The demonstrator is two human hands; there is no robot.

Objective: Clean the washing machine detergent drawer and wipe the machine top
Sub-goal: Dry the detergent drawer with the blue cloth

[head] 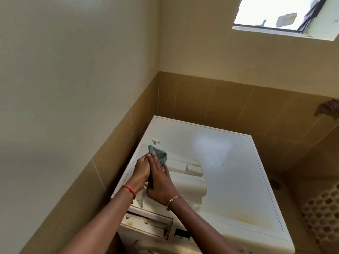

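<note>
Drawer (pixel 185 171): is lying out of the machine, on the near-left part of the top (pixel 229 162), with its front panel facing near and right.
Slot (pixel 146 224): is standing vacant in the machine front, just near of the hands.
Long axis: is running near to far along the left edge of the top, as far as can be judged.
Cloth (pixel 159 155): blue-grey and bunched, is sticking out past the fingertips on the far side, against the drawer's left part.
Right hand (pixel 159 182): is lying with straight fingers on the cloth and pressing it to the drawer, with the thumb spread rightward.
Left hand (pixel 142 172): is touching the right hand on its left side. Whether it is gripping the cloth or the drawer wall cannot be told.
Key relation: the rest of the drawer is lying right of both hands, so the right hand is the nearer one.
Step in hand: judged to be wiping the drawer's left end.
Next move: is likely calling for strokes rightward across the compartments.
Top condition: yellowish marks are showing at near right, so its wiping is judged not yet done.
</note>
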